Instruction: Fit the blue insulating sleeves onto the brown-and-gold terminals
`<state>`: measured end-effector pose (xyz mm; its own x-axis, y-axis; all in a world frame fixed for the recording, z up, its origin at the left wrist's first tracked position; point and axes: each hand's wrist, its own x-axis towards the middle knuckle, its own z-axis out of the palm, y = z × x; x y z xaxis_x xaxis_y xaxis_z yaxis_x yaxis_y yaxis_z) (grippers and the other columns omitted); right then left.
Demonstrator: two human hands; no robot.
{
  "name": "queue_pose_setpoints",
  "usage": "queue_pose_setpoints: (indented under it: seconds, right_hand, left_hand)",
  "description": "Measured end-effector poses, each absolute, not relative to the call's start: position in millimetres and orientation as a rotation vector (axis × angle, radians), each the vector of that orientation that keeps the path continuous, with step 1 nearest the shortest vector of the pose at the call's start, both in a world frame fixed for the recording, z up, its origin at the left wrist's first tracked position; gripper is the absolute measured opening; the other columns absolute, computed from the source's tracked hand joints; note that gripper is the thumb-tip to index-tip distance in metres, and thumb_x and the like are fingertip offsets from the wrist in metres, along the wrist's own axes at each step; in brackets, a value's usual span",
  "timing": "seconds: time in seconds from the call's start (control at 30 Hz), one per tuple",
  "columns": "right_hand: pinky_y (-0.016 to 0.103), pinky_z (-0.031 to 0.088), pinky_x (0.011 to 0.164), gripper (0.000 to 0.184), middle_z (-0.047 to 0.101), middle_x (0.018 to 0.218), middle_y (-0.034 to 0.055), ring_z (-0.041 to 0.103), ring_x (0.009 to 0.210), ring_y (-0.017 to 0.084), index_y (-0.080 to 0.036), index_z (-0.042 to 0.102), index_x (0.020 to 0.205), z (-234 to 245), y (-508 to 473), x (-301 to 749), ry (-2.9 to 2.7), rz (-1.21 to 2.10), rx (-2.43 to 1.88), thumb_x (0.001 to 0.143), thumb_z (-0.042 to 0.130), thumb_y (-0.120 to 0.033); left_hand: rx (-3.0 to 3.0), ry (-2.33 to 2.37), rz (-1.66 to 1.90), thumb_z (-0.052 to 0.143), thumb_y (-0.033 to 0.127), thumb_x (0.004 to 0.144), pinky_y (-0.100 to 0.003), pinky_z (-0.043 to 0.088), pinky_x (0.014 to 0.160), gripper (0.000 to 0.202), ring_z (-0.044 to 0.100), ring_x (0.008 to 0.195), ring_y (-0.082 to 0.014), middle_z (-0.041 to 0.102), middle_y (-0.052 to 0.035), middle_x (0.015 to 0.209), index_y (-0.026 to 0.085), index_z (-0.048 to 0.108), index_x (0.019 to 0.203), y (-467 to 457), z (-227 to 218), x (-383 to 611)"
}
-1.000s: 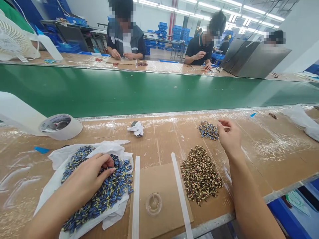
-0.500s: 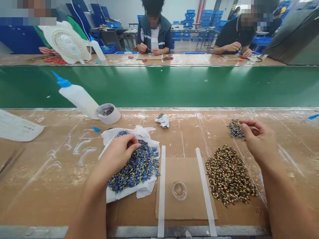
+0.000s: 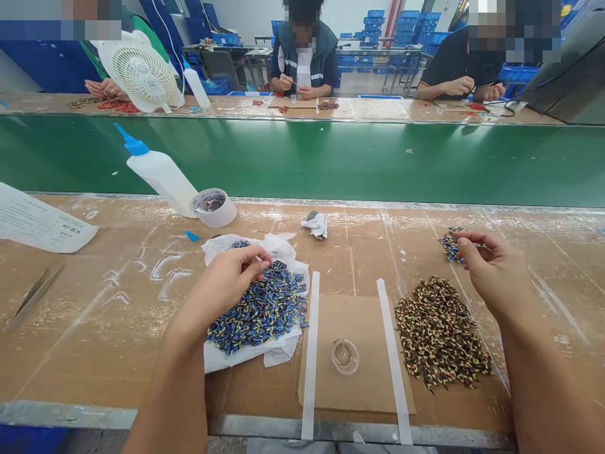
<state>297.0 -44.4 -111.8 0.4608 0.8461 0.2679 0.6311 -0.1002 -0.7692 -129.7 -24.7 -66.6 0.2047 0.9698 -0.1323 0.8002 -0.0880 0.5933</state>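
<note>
My left hand [image 3: 239,274] hovers over a heap of small blue-and-yellow pieces [image 3: 269,309] lying on crumpled white paper [image 3: 222,358]. Its thumb and index finger are closed in a pinch; whatever is between them is too small to make out. At the right, my right hand [image 3: 491,268] is pinched beside a smaller heap of blue, yellow and dark pieces [image 3: 450,244], partly hidden by the fingers. Nearer me lies a large pile of dark brown, cream and red pieces [image 3: 442,334]. A small round clear dish [image 3: 345,357] stands on a cardboard sheet [image 3: 352,315] between the two piles.
White tape strips [image 3: 309,378] edge the cardboard. Behind are a squeeze bottle [image 3: 163,180], a tape roll [image 3: 217,211] and crumpled tissue [image 3: 317,225]. Tweezers [image 3: 33,296] and a printed sheet [image 3: 42,221] lie left. A green belt [image 3: 331,157] separates me from co-workers and a fan [image 3: 142,72].
The whole view has shifted slightly, with most things appearing a little further right. Both hands remain pinched at the same heaps, with the right hand slightly further over the small heap.
</note>
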Motion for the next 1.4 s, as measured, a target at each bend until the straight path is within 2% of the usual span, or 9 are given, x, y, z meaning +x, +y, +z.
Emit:
queue_pose_setpoints:
  seconds: [0.07, 0.17, 0.4, 0.57, 0.7, 0.93, 1.07, 1.2, 1.4]
  right_hand:
    - [0.027, 0.044, 0.055, 0.035, 0.068, 0.079, 0.0083, 0.059, 0.064, 0.016, -0.015, 0.070, 0.103, -114, -44, 297, -1.257, 0.322, -1.804, 0.082, 0.060, -0.042]
    - [0.029, 0.045, 0.056, 0.032, 0.068, 0.078, 0.0066, 0.059, 0.064, 0.017, -0.018, 0.069, 0.101, -115, -44, 292, -1.283, 0.363, -1.780, 0.084, 0.059, -0.043]
    - [0.032, 0.048, 0.067, 0.023, 0.069, 0.090, 0.0066, 0.063, 0.076, 0.018, -0.020, 0.067, 0.099, -110, -52, 250, -1.473, 0.589, -1.633, 0.088, 0.056, -0.038]
    - [0.029, 0.047, 0.065, 0.020, 0.068, 0.085, 0.0044, 0.061, 0.074, 0.016, -0.019, 0.065, 0.099, -107, -68, 207, -1.688, 0.861, -1.424, 0.092, 0.053, -0.034]
    - [0.029, 0.047, 0.070, 0.017, 0.067, 0.084, 0.0031, 0.061, 0.077, 0.015, -0.019, 0.064, 0.097, -103, -78, 188, -1.852, 1.020, -1.299, 0.094, 0.051, -0.029]
    - [0.025, 0.040, 0.062, 0.013, 0.061, 0.075, -0.0005, 0.052, 0.066, 0.012, -0.019, 0.064, 0.087, -94, -92, 171, -2.108, 1.254, -1.141, 0.092, 0.053, -0.025]
    - [0.022, 0.037, 0.054, 0.012, 0.058, 0.070, -0.0020, 0.049, 0.059, 0.011, -0.019, 0.064, 0.091, -97, -100, 162, -2.104, 1.434, -1.121, 0.091, 0.057, -0.029]
    - [0.022, 0.037, 0.055, 0.008, 0.056, 0.070, -0.0025, 0.049, 0.060, 0.010, -0.019, 0.065, 0.087, -101, -100, 160, -2.102, 1.392, -1.118, 0.089, 0.060, -0.025]
    - [0.024, 0.039, 0.061, 0.008, 0.055, 0.075, -0.0014, 0.050, 0.068, 0.011, -0.019, 0.064, 0.082, -102, -99, 161, -2.155, 1.190, -1.025, 0.089, 0.062, -0.023]
  left_hand:
    - [1.891, 1.541, 0.448, 0.050, 0.038, 0.089, -0.027, 0.044, 0.066, 0.023, 0.061, 0.075, -0.0174, 0.069, -0.0018, 0.082, 0.021, 0.067, 0.093, -26, -65, -126]
    - [1.810, 1.384, 0.509, 0.054, 0.032, 0.087, -0.026, 0.046, 0.071, 0.019, 0.061, 0.081, -0.0166, 0.070, -0.0014, 0.089, 0.022, 0.068, 0.094, -29, -65, -115]
    - [1.641, 1.244, 0.575, 0.061, 0.026, 0.082, -0.026, 0.048, 0.072, 0.012, 0.061, 0.079, -0.0149, 0.068, -0.0018, 0.086, 0.018, 0.066, 0.090, -33, -79, -85]
    - [1.848, 1.221, 0.517, 0.057, 0.019, 0.083, -0.027, 0.045, 0.070, 0.006, 0.059, 0.076, -0.0150, 0.066, -0.0012, 0.082, 0.017, 0.063, 0.086, -41, -84, -65]
    - [2.011, 1.219, 0.495, 0.054, 0.017, 0.085, -0.027, 0.042, 0.069, 0.007, 0.058, 0.074, -0.0155, 0.065, -0.0007, 0.079, 0.018, 0.061, 0.083, -45, -87, -52]
    - [2.150, 1.140, 0.550, 0.046, 0.017, 0.091, -0.028, 0.041, 0.074, 0.015, 0.057, 0.079, -0.0167, 0.064, -0.0031, 0.085, 0.017, 0.060, 0.089, -49, -95, -44]
    - [2.141, 1.106, 0.542, 0.046, 0.019, 0.092, -0.029, 0.041, 0.074, 0.018, 0.057, 0.079, -0.0164, 0.065, -0.0038, 0.086, 0.016, 0.063, 0.090, -49, -96, -40]
    - [1.992, 1.102, 0.513, 0.052, 0.020, 0.089, -0.027, 0.043, 0.071, 0.015, 0.057, 0.076, -0.0150, 0.067, -0.0027, 0.083, 0.016, 0.066, 0.087, -50, -96, -36]
    - [1.527, 1.071, 0.460, 0.057, 0.022, 0.083, -0.025, 0.049, 0.061, 0.011, 0.060, 0.062, -0.0123, 0.066, -0.0030, 0.073, 0.013, 0.064, 0.087, -51, -104, -33]
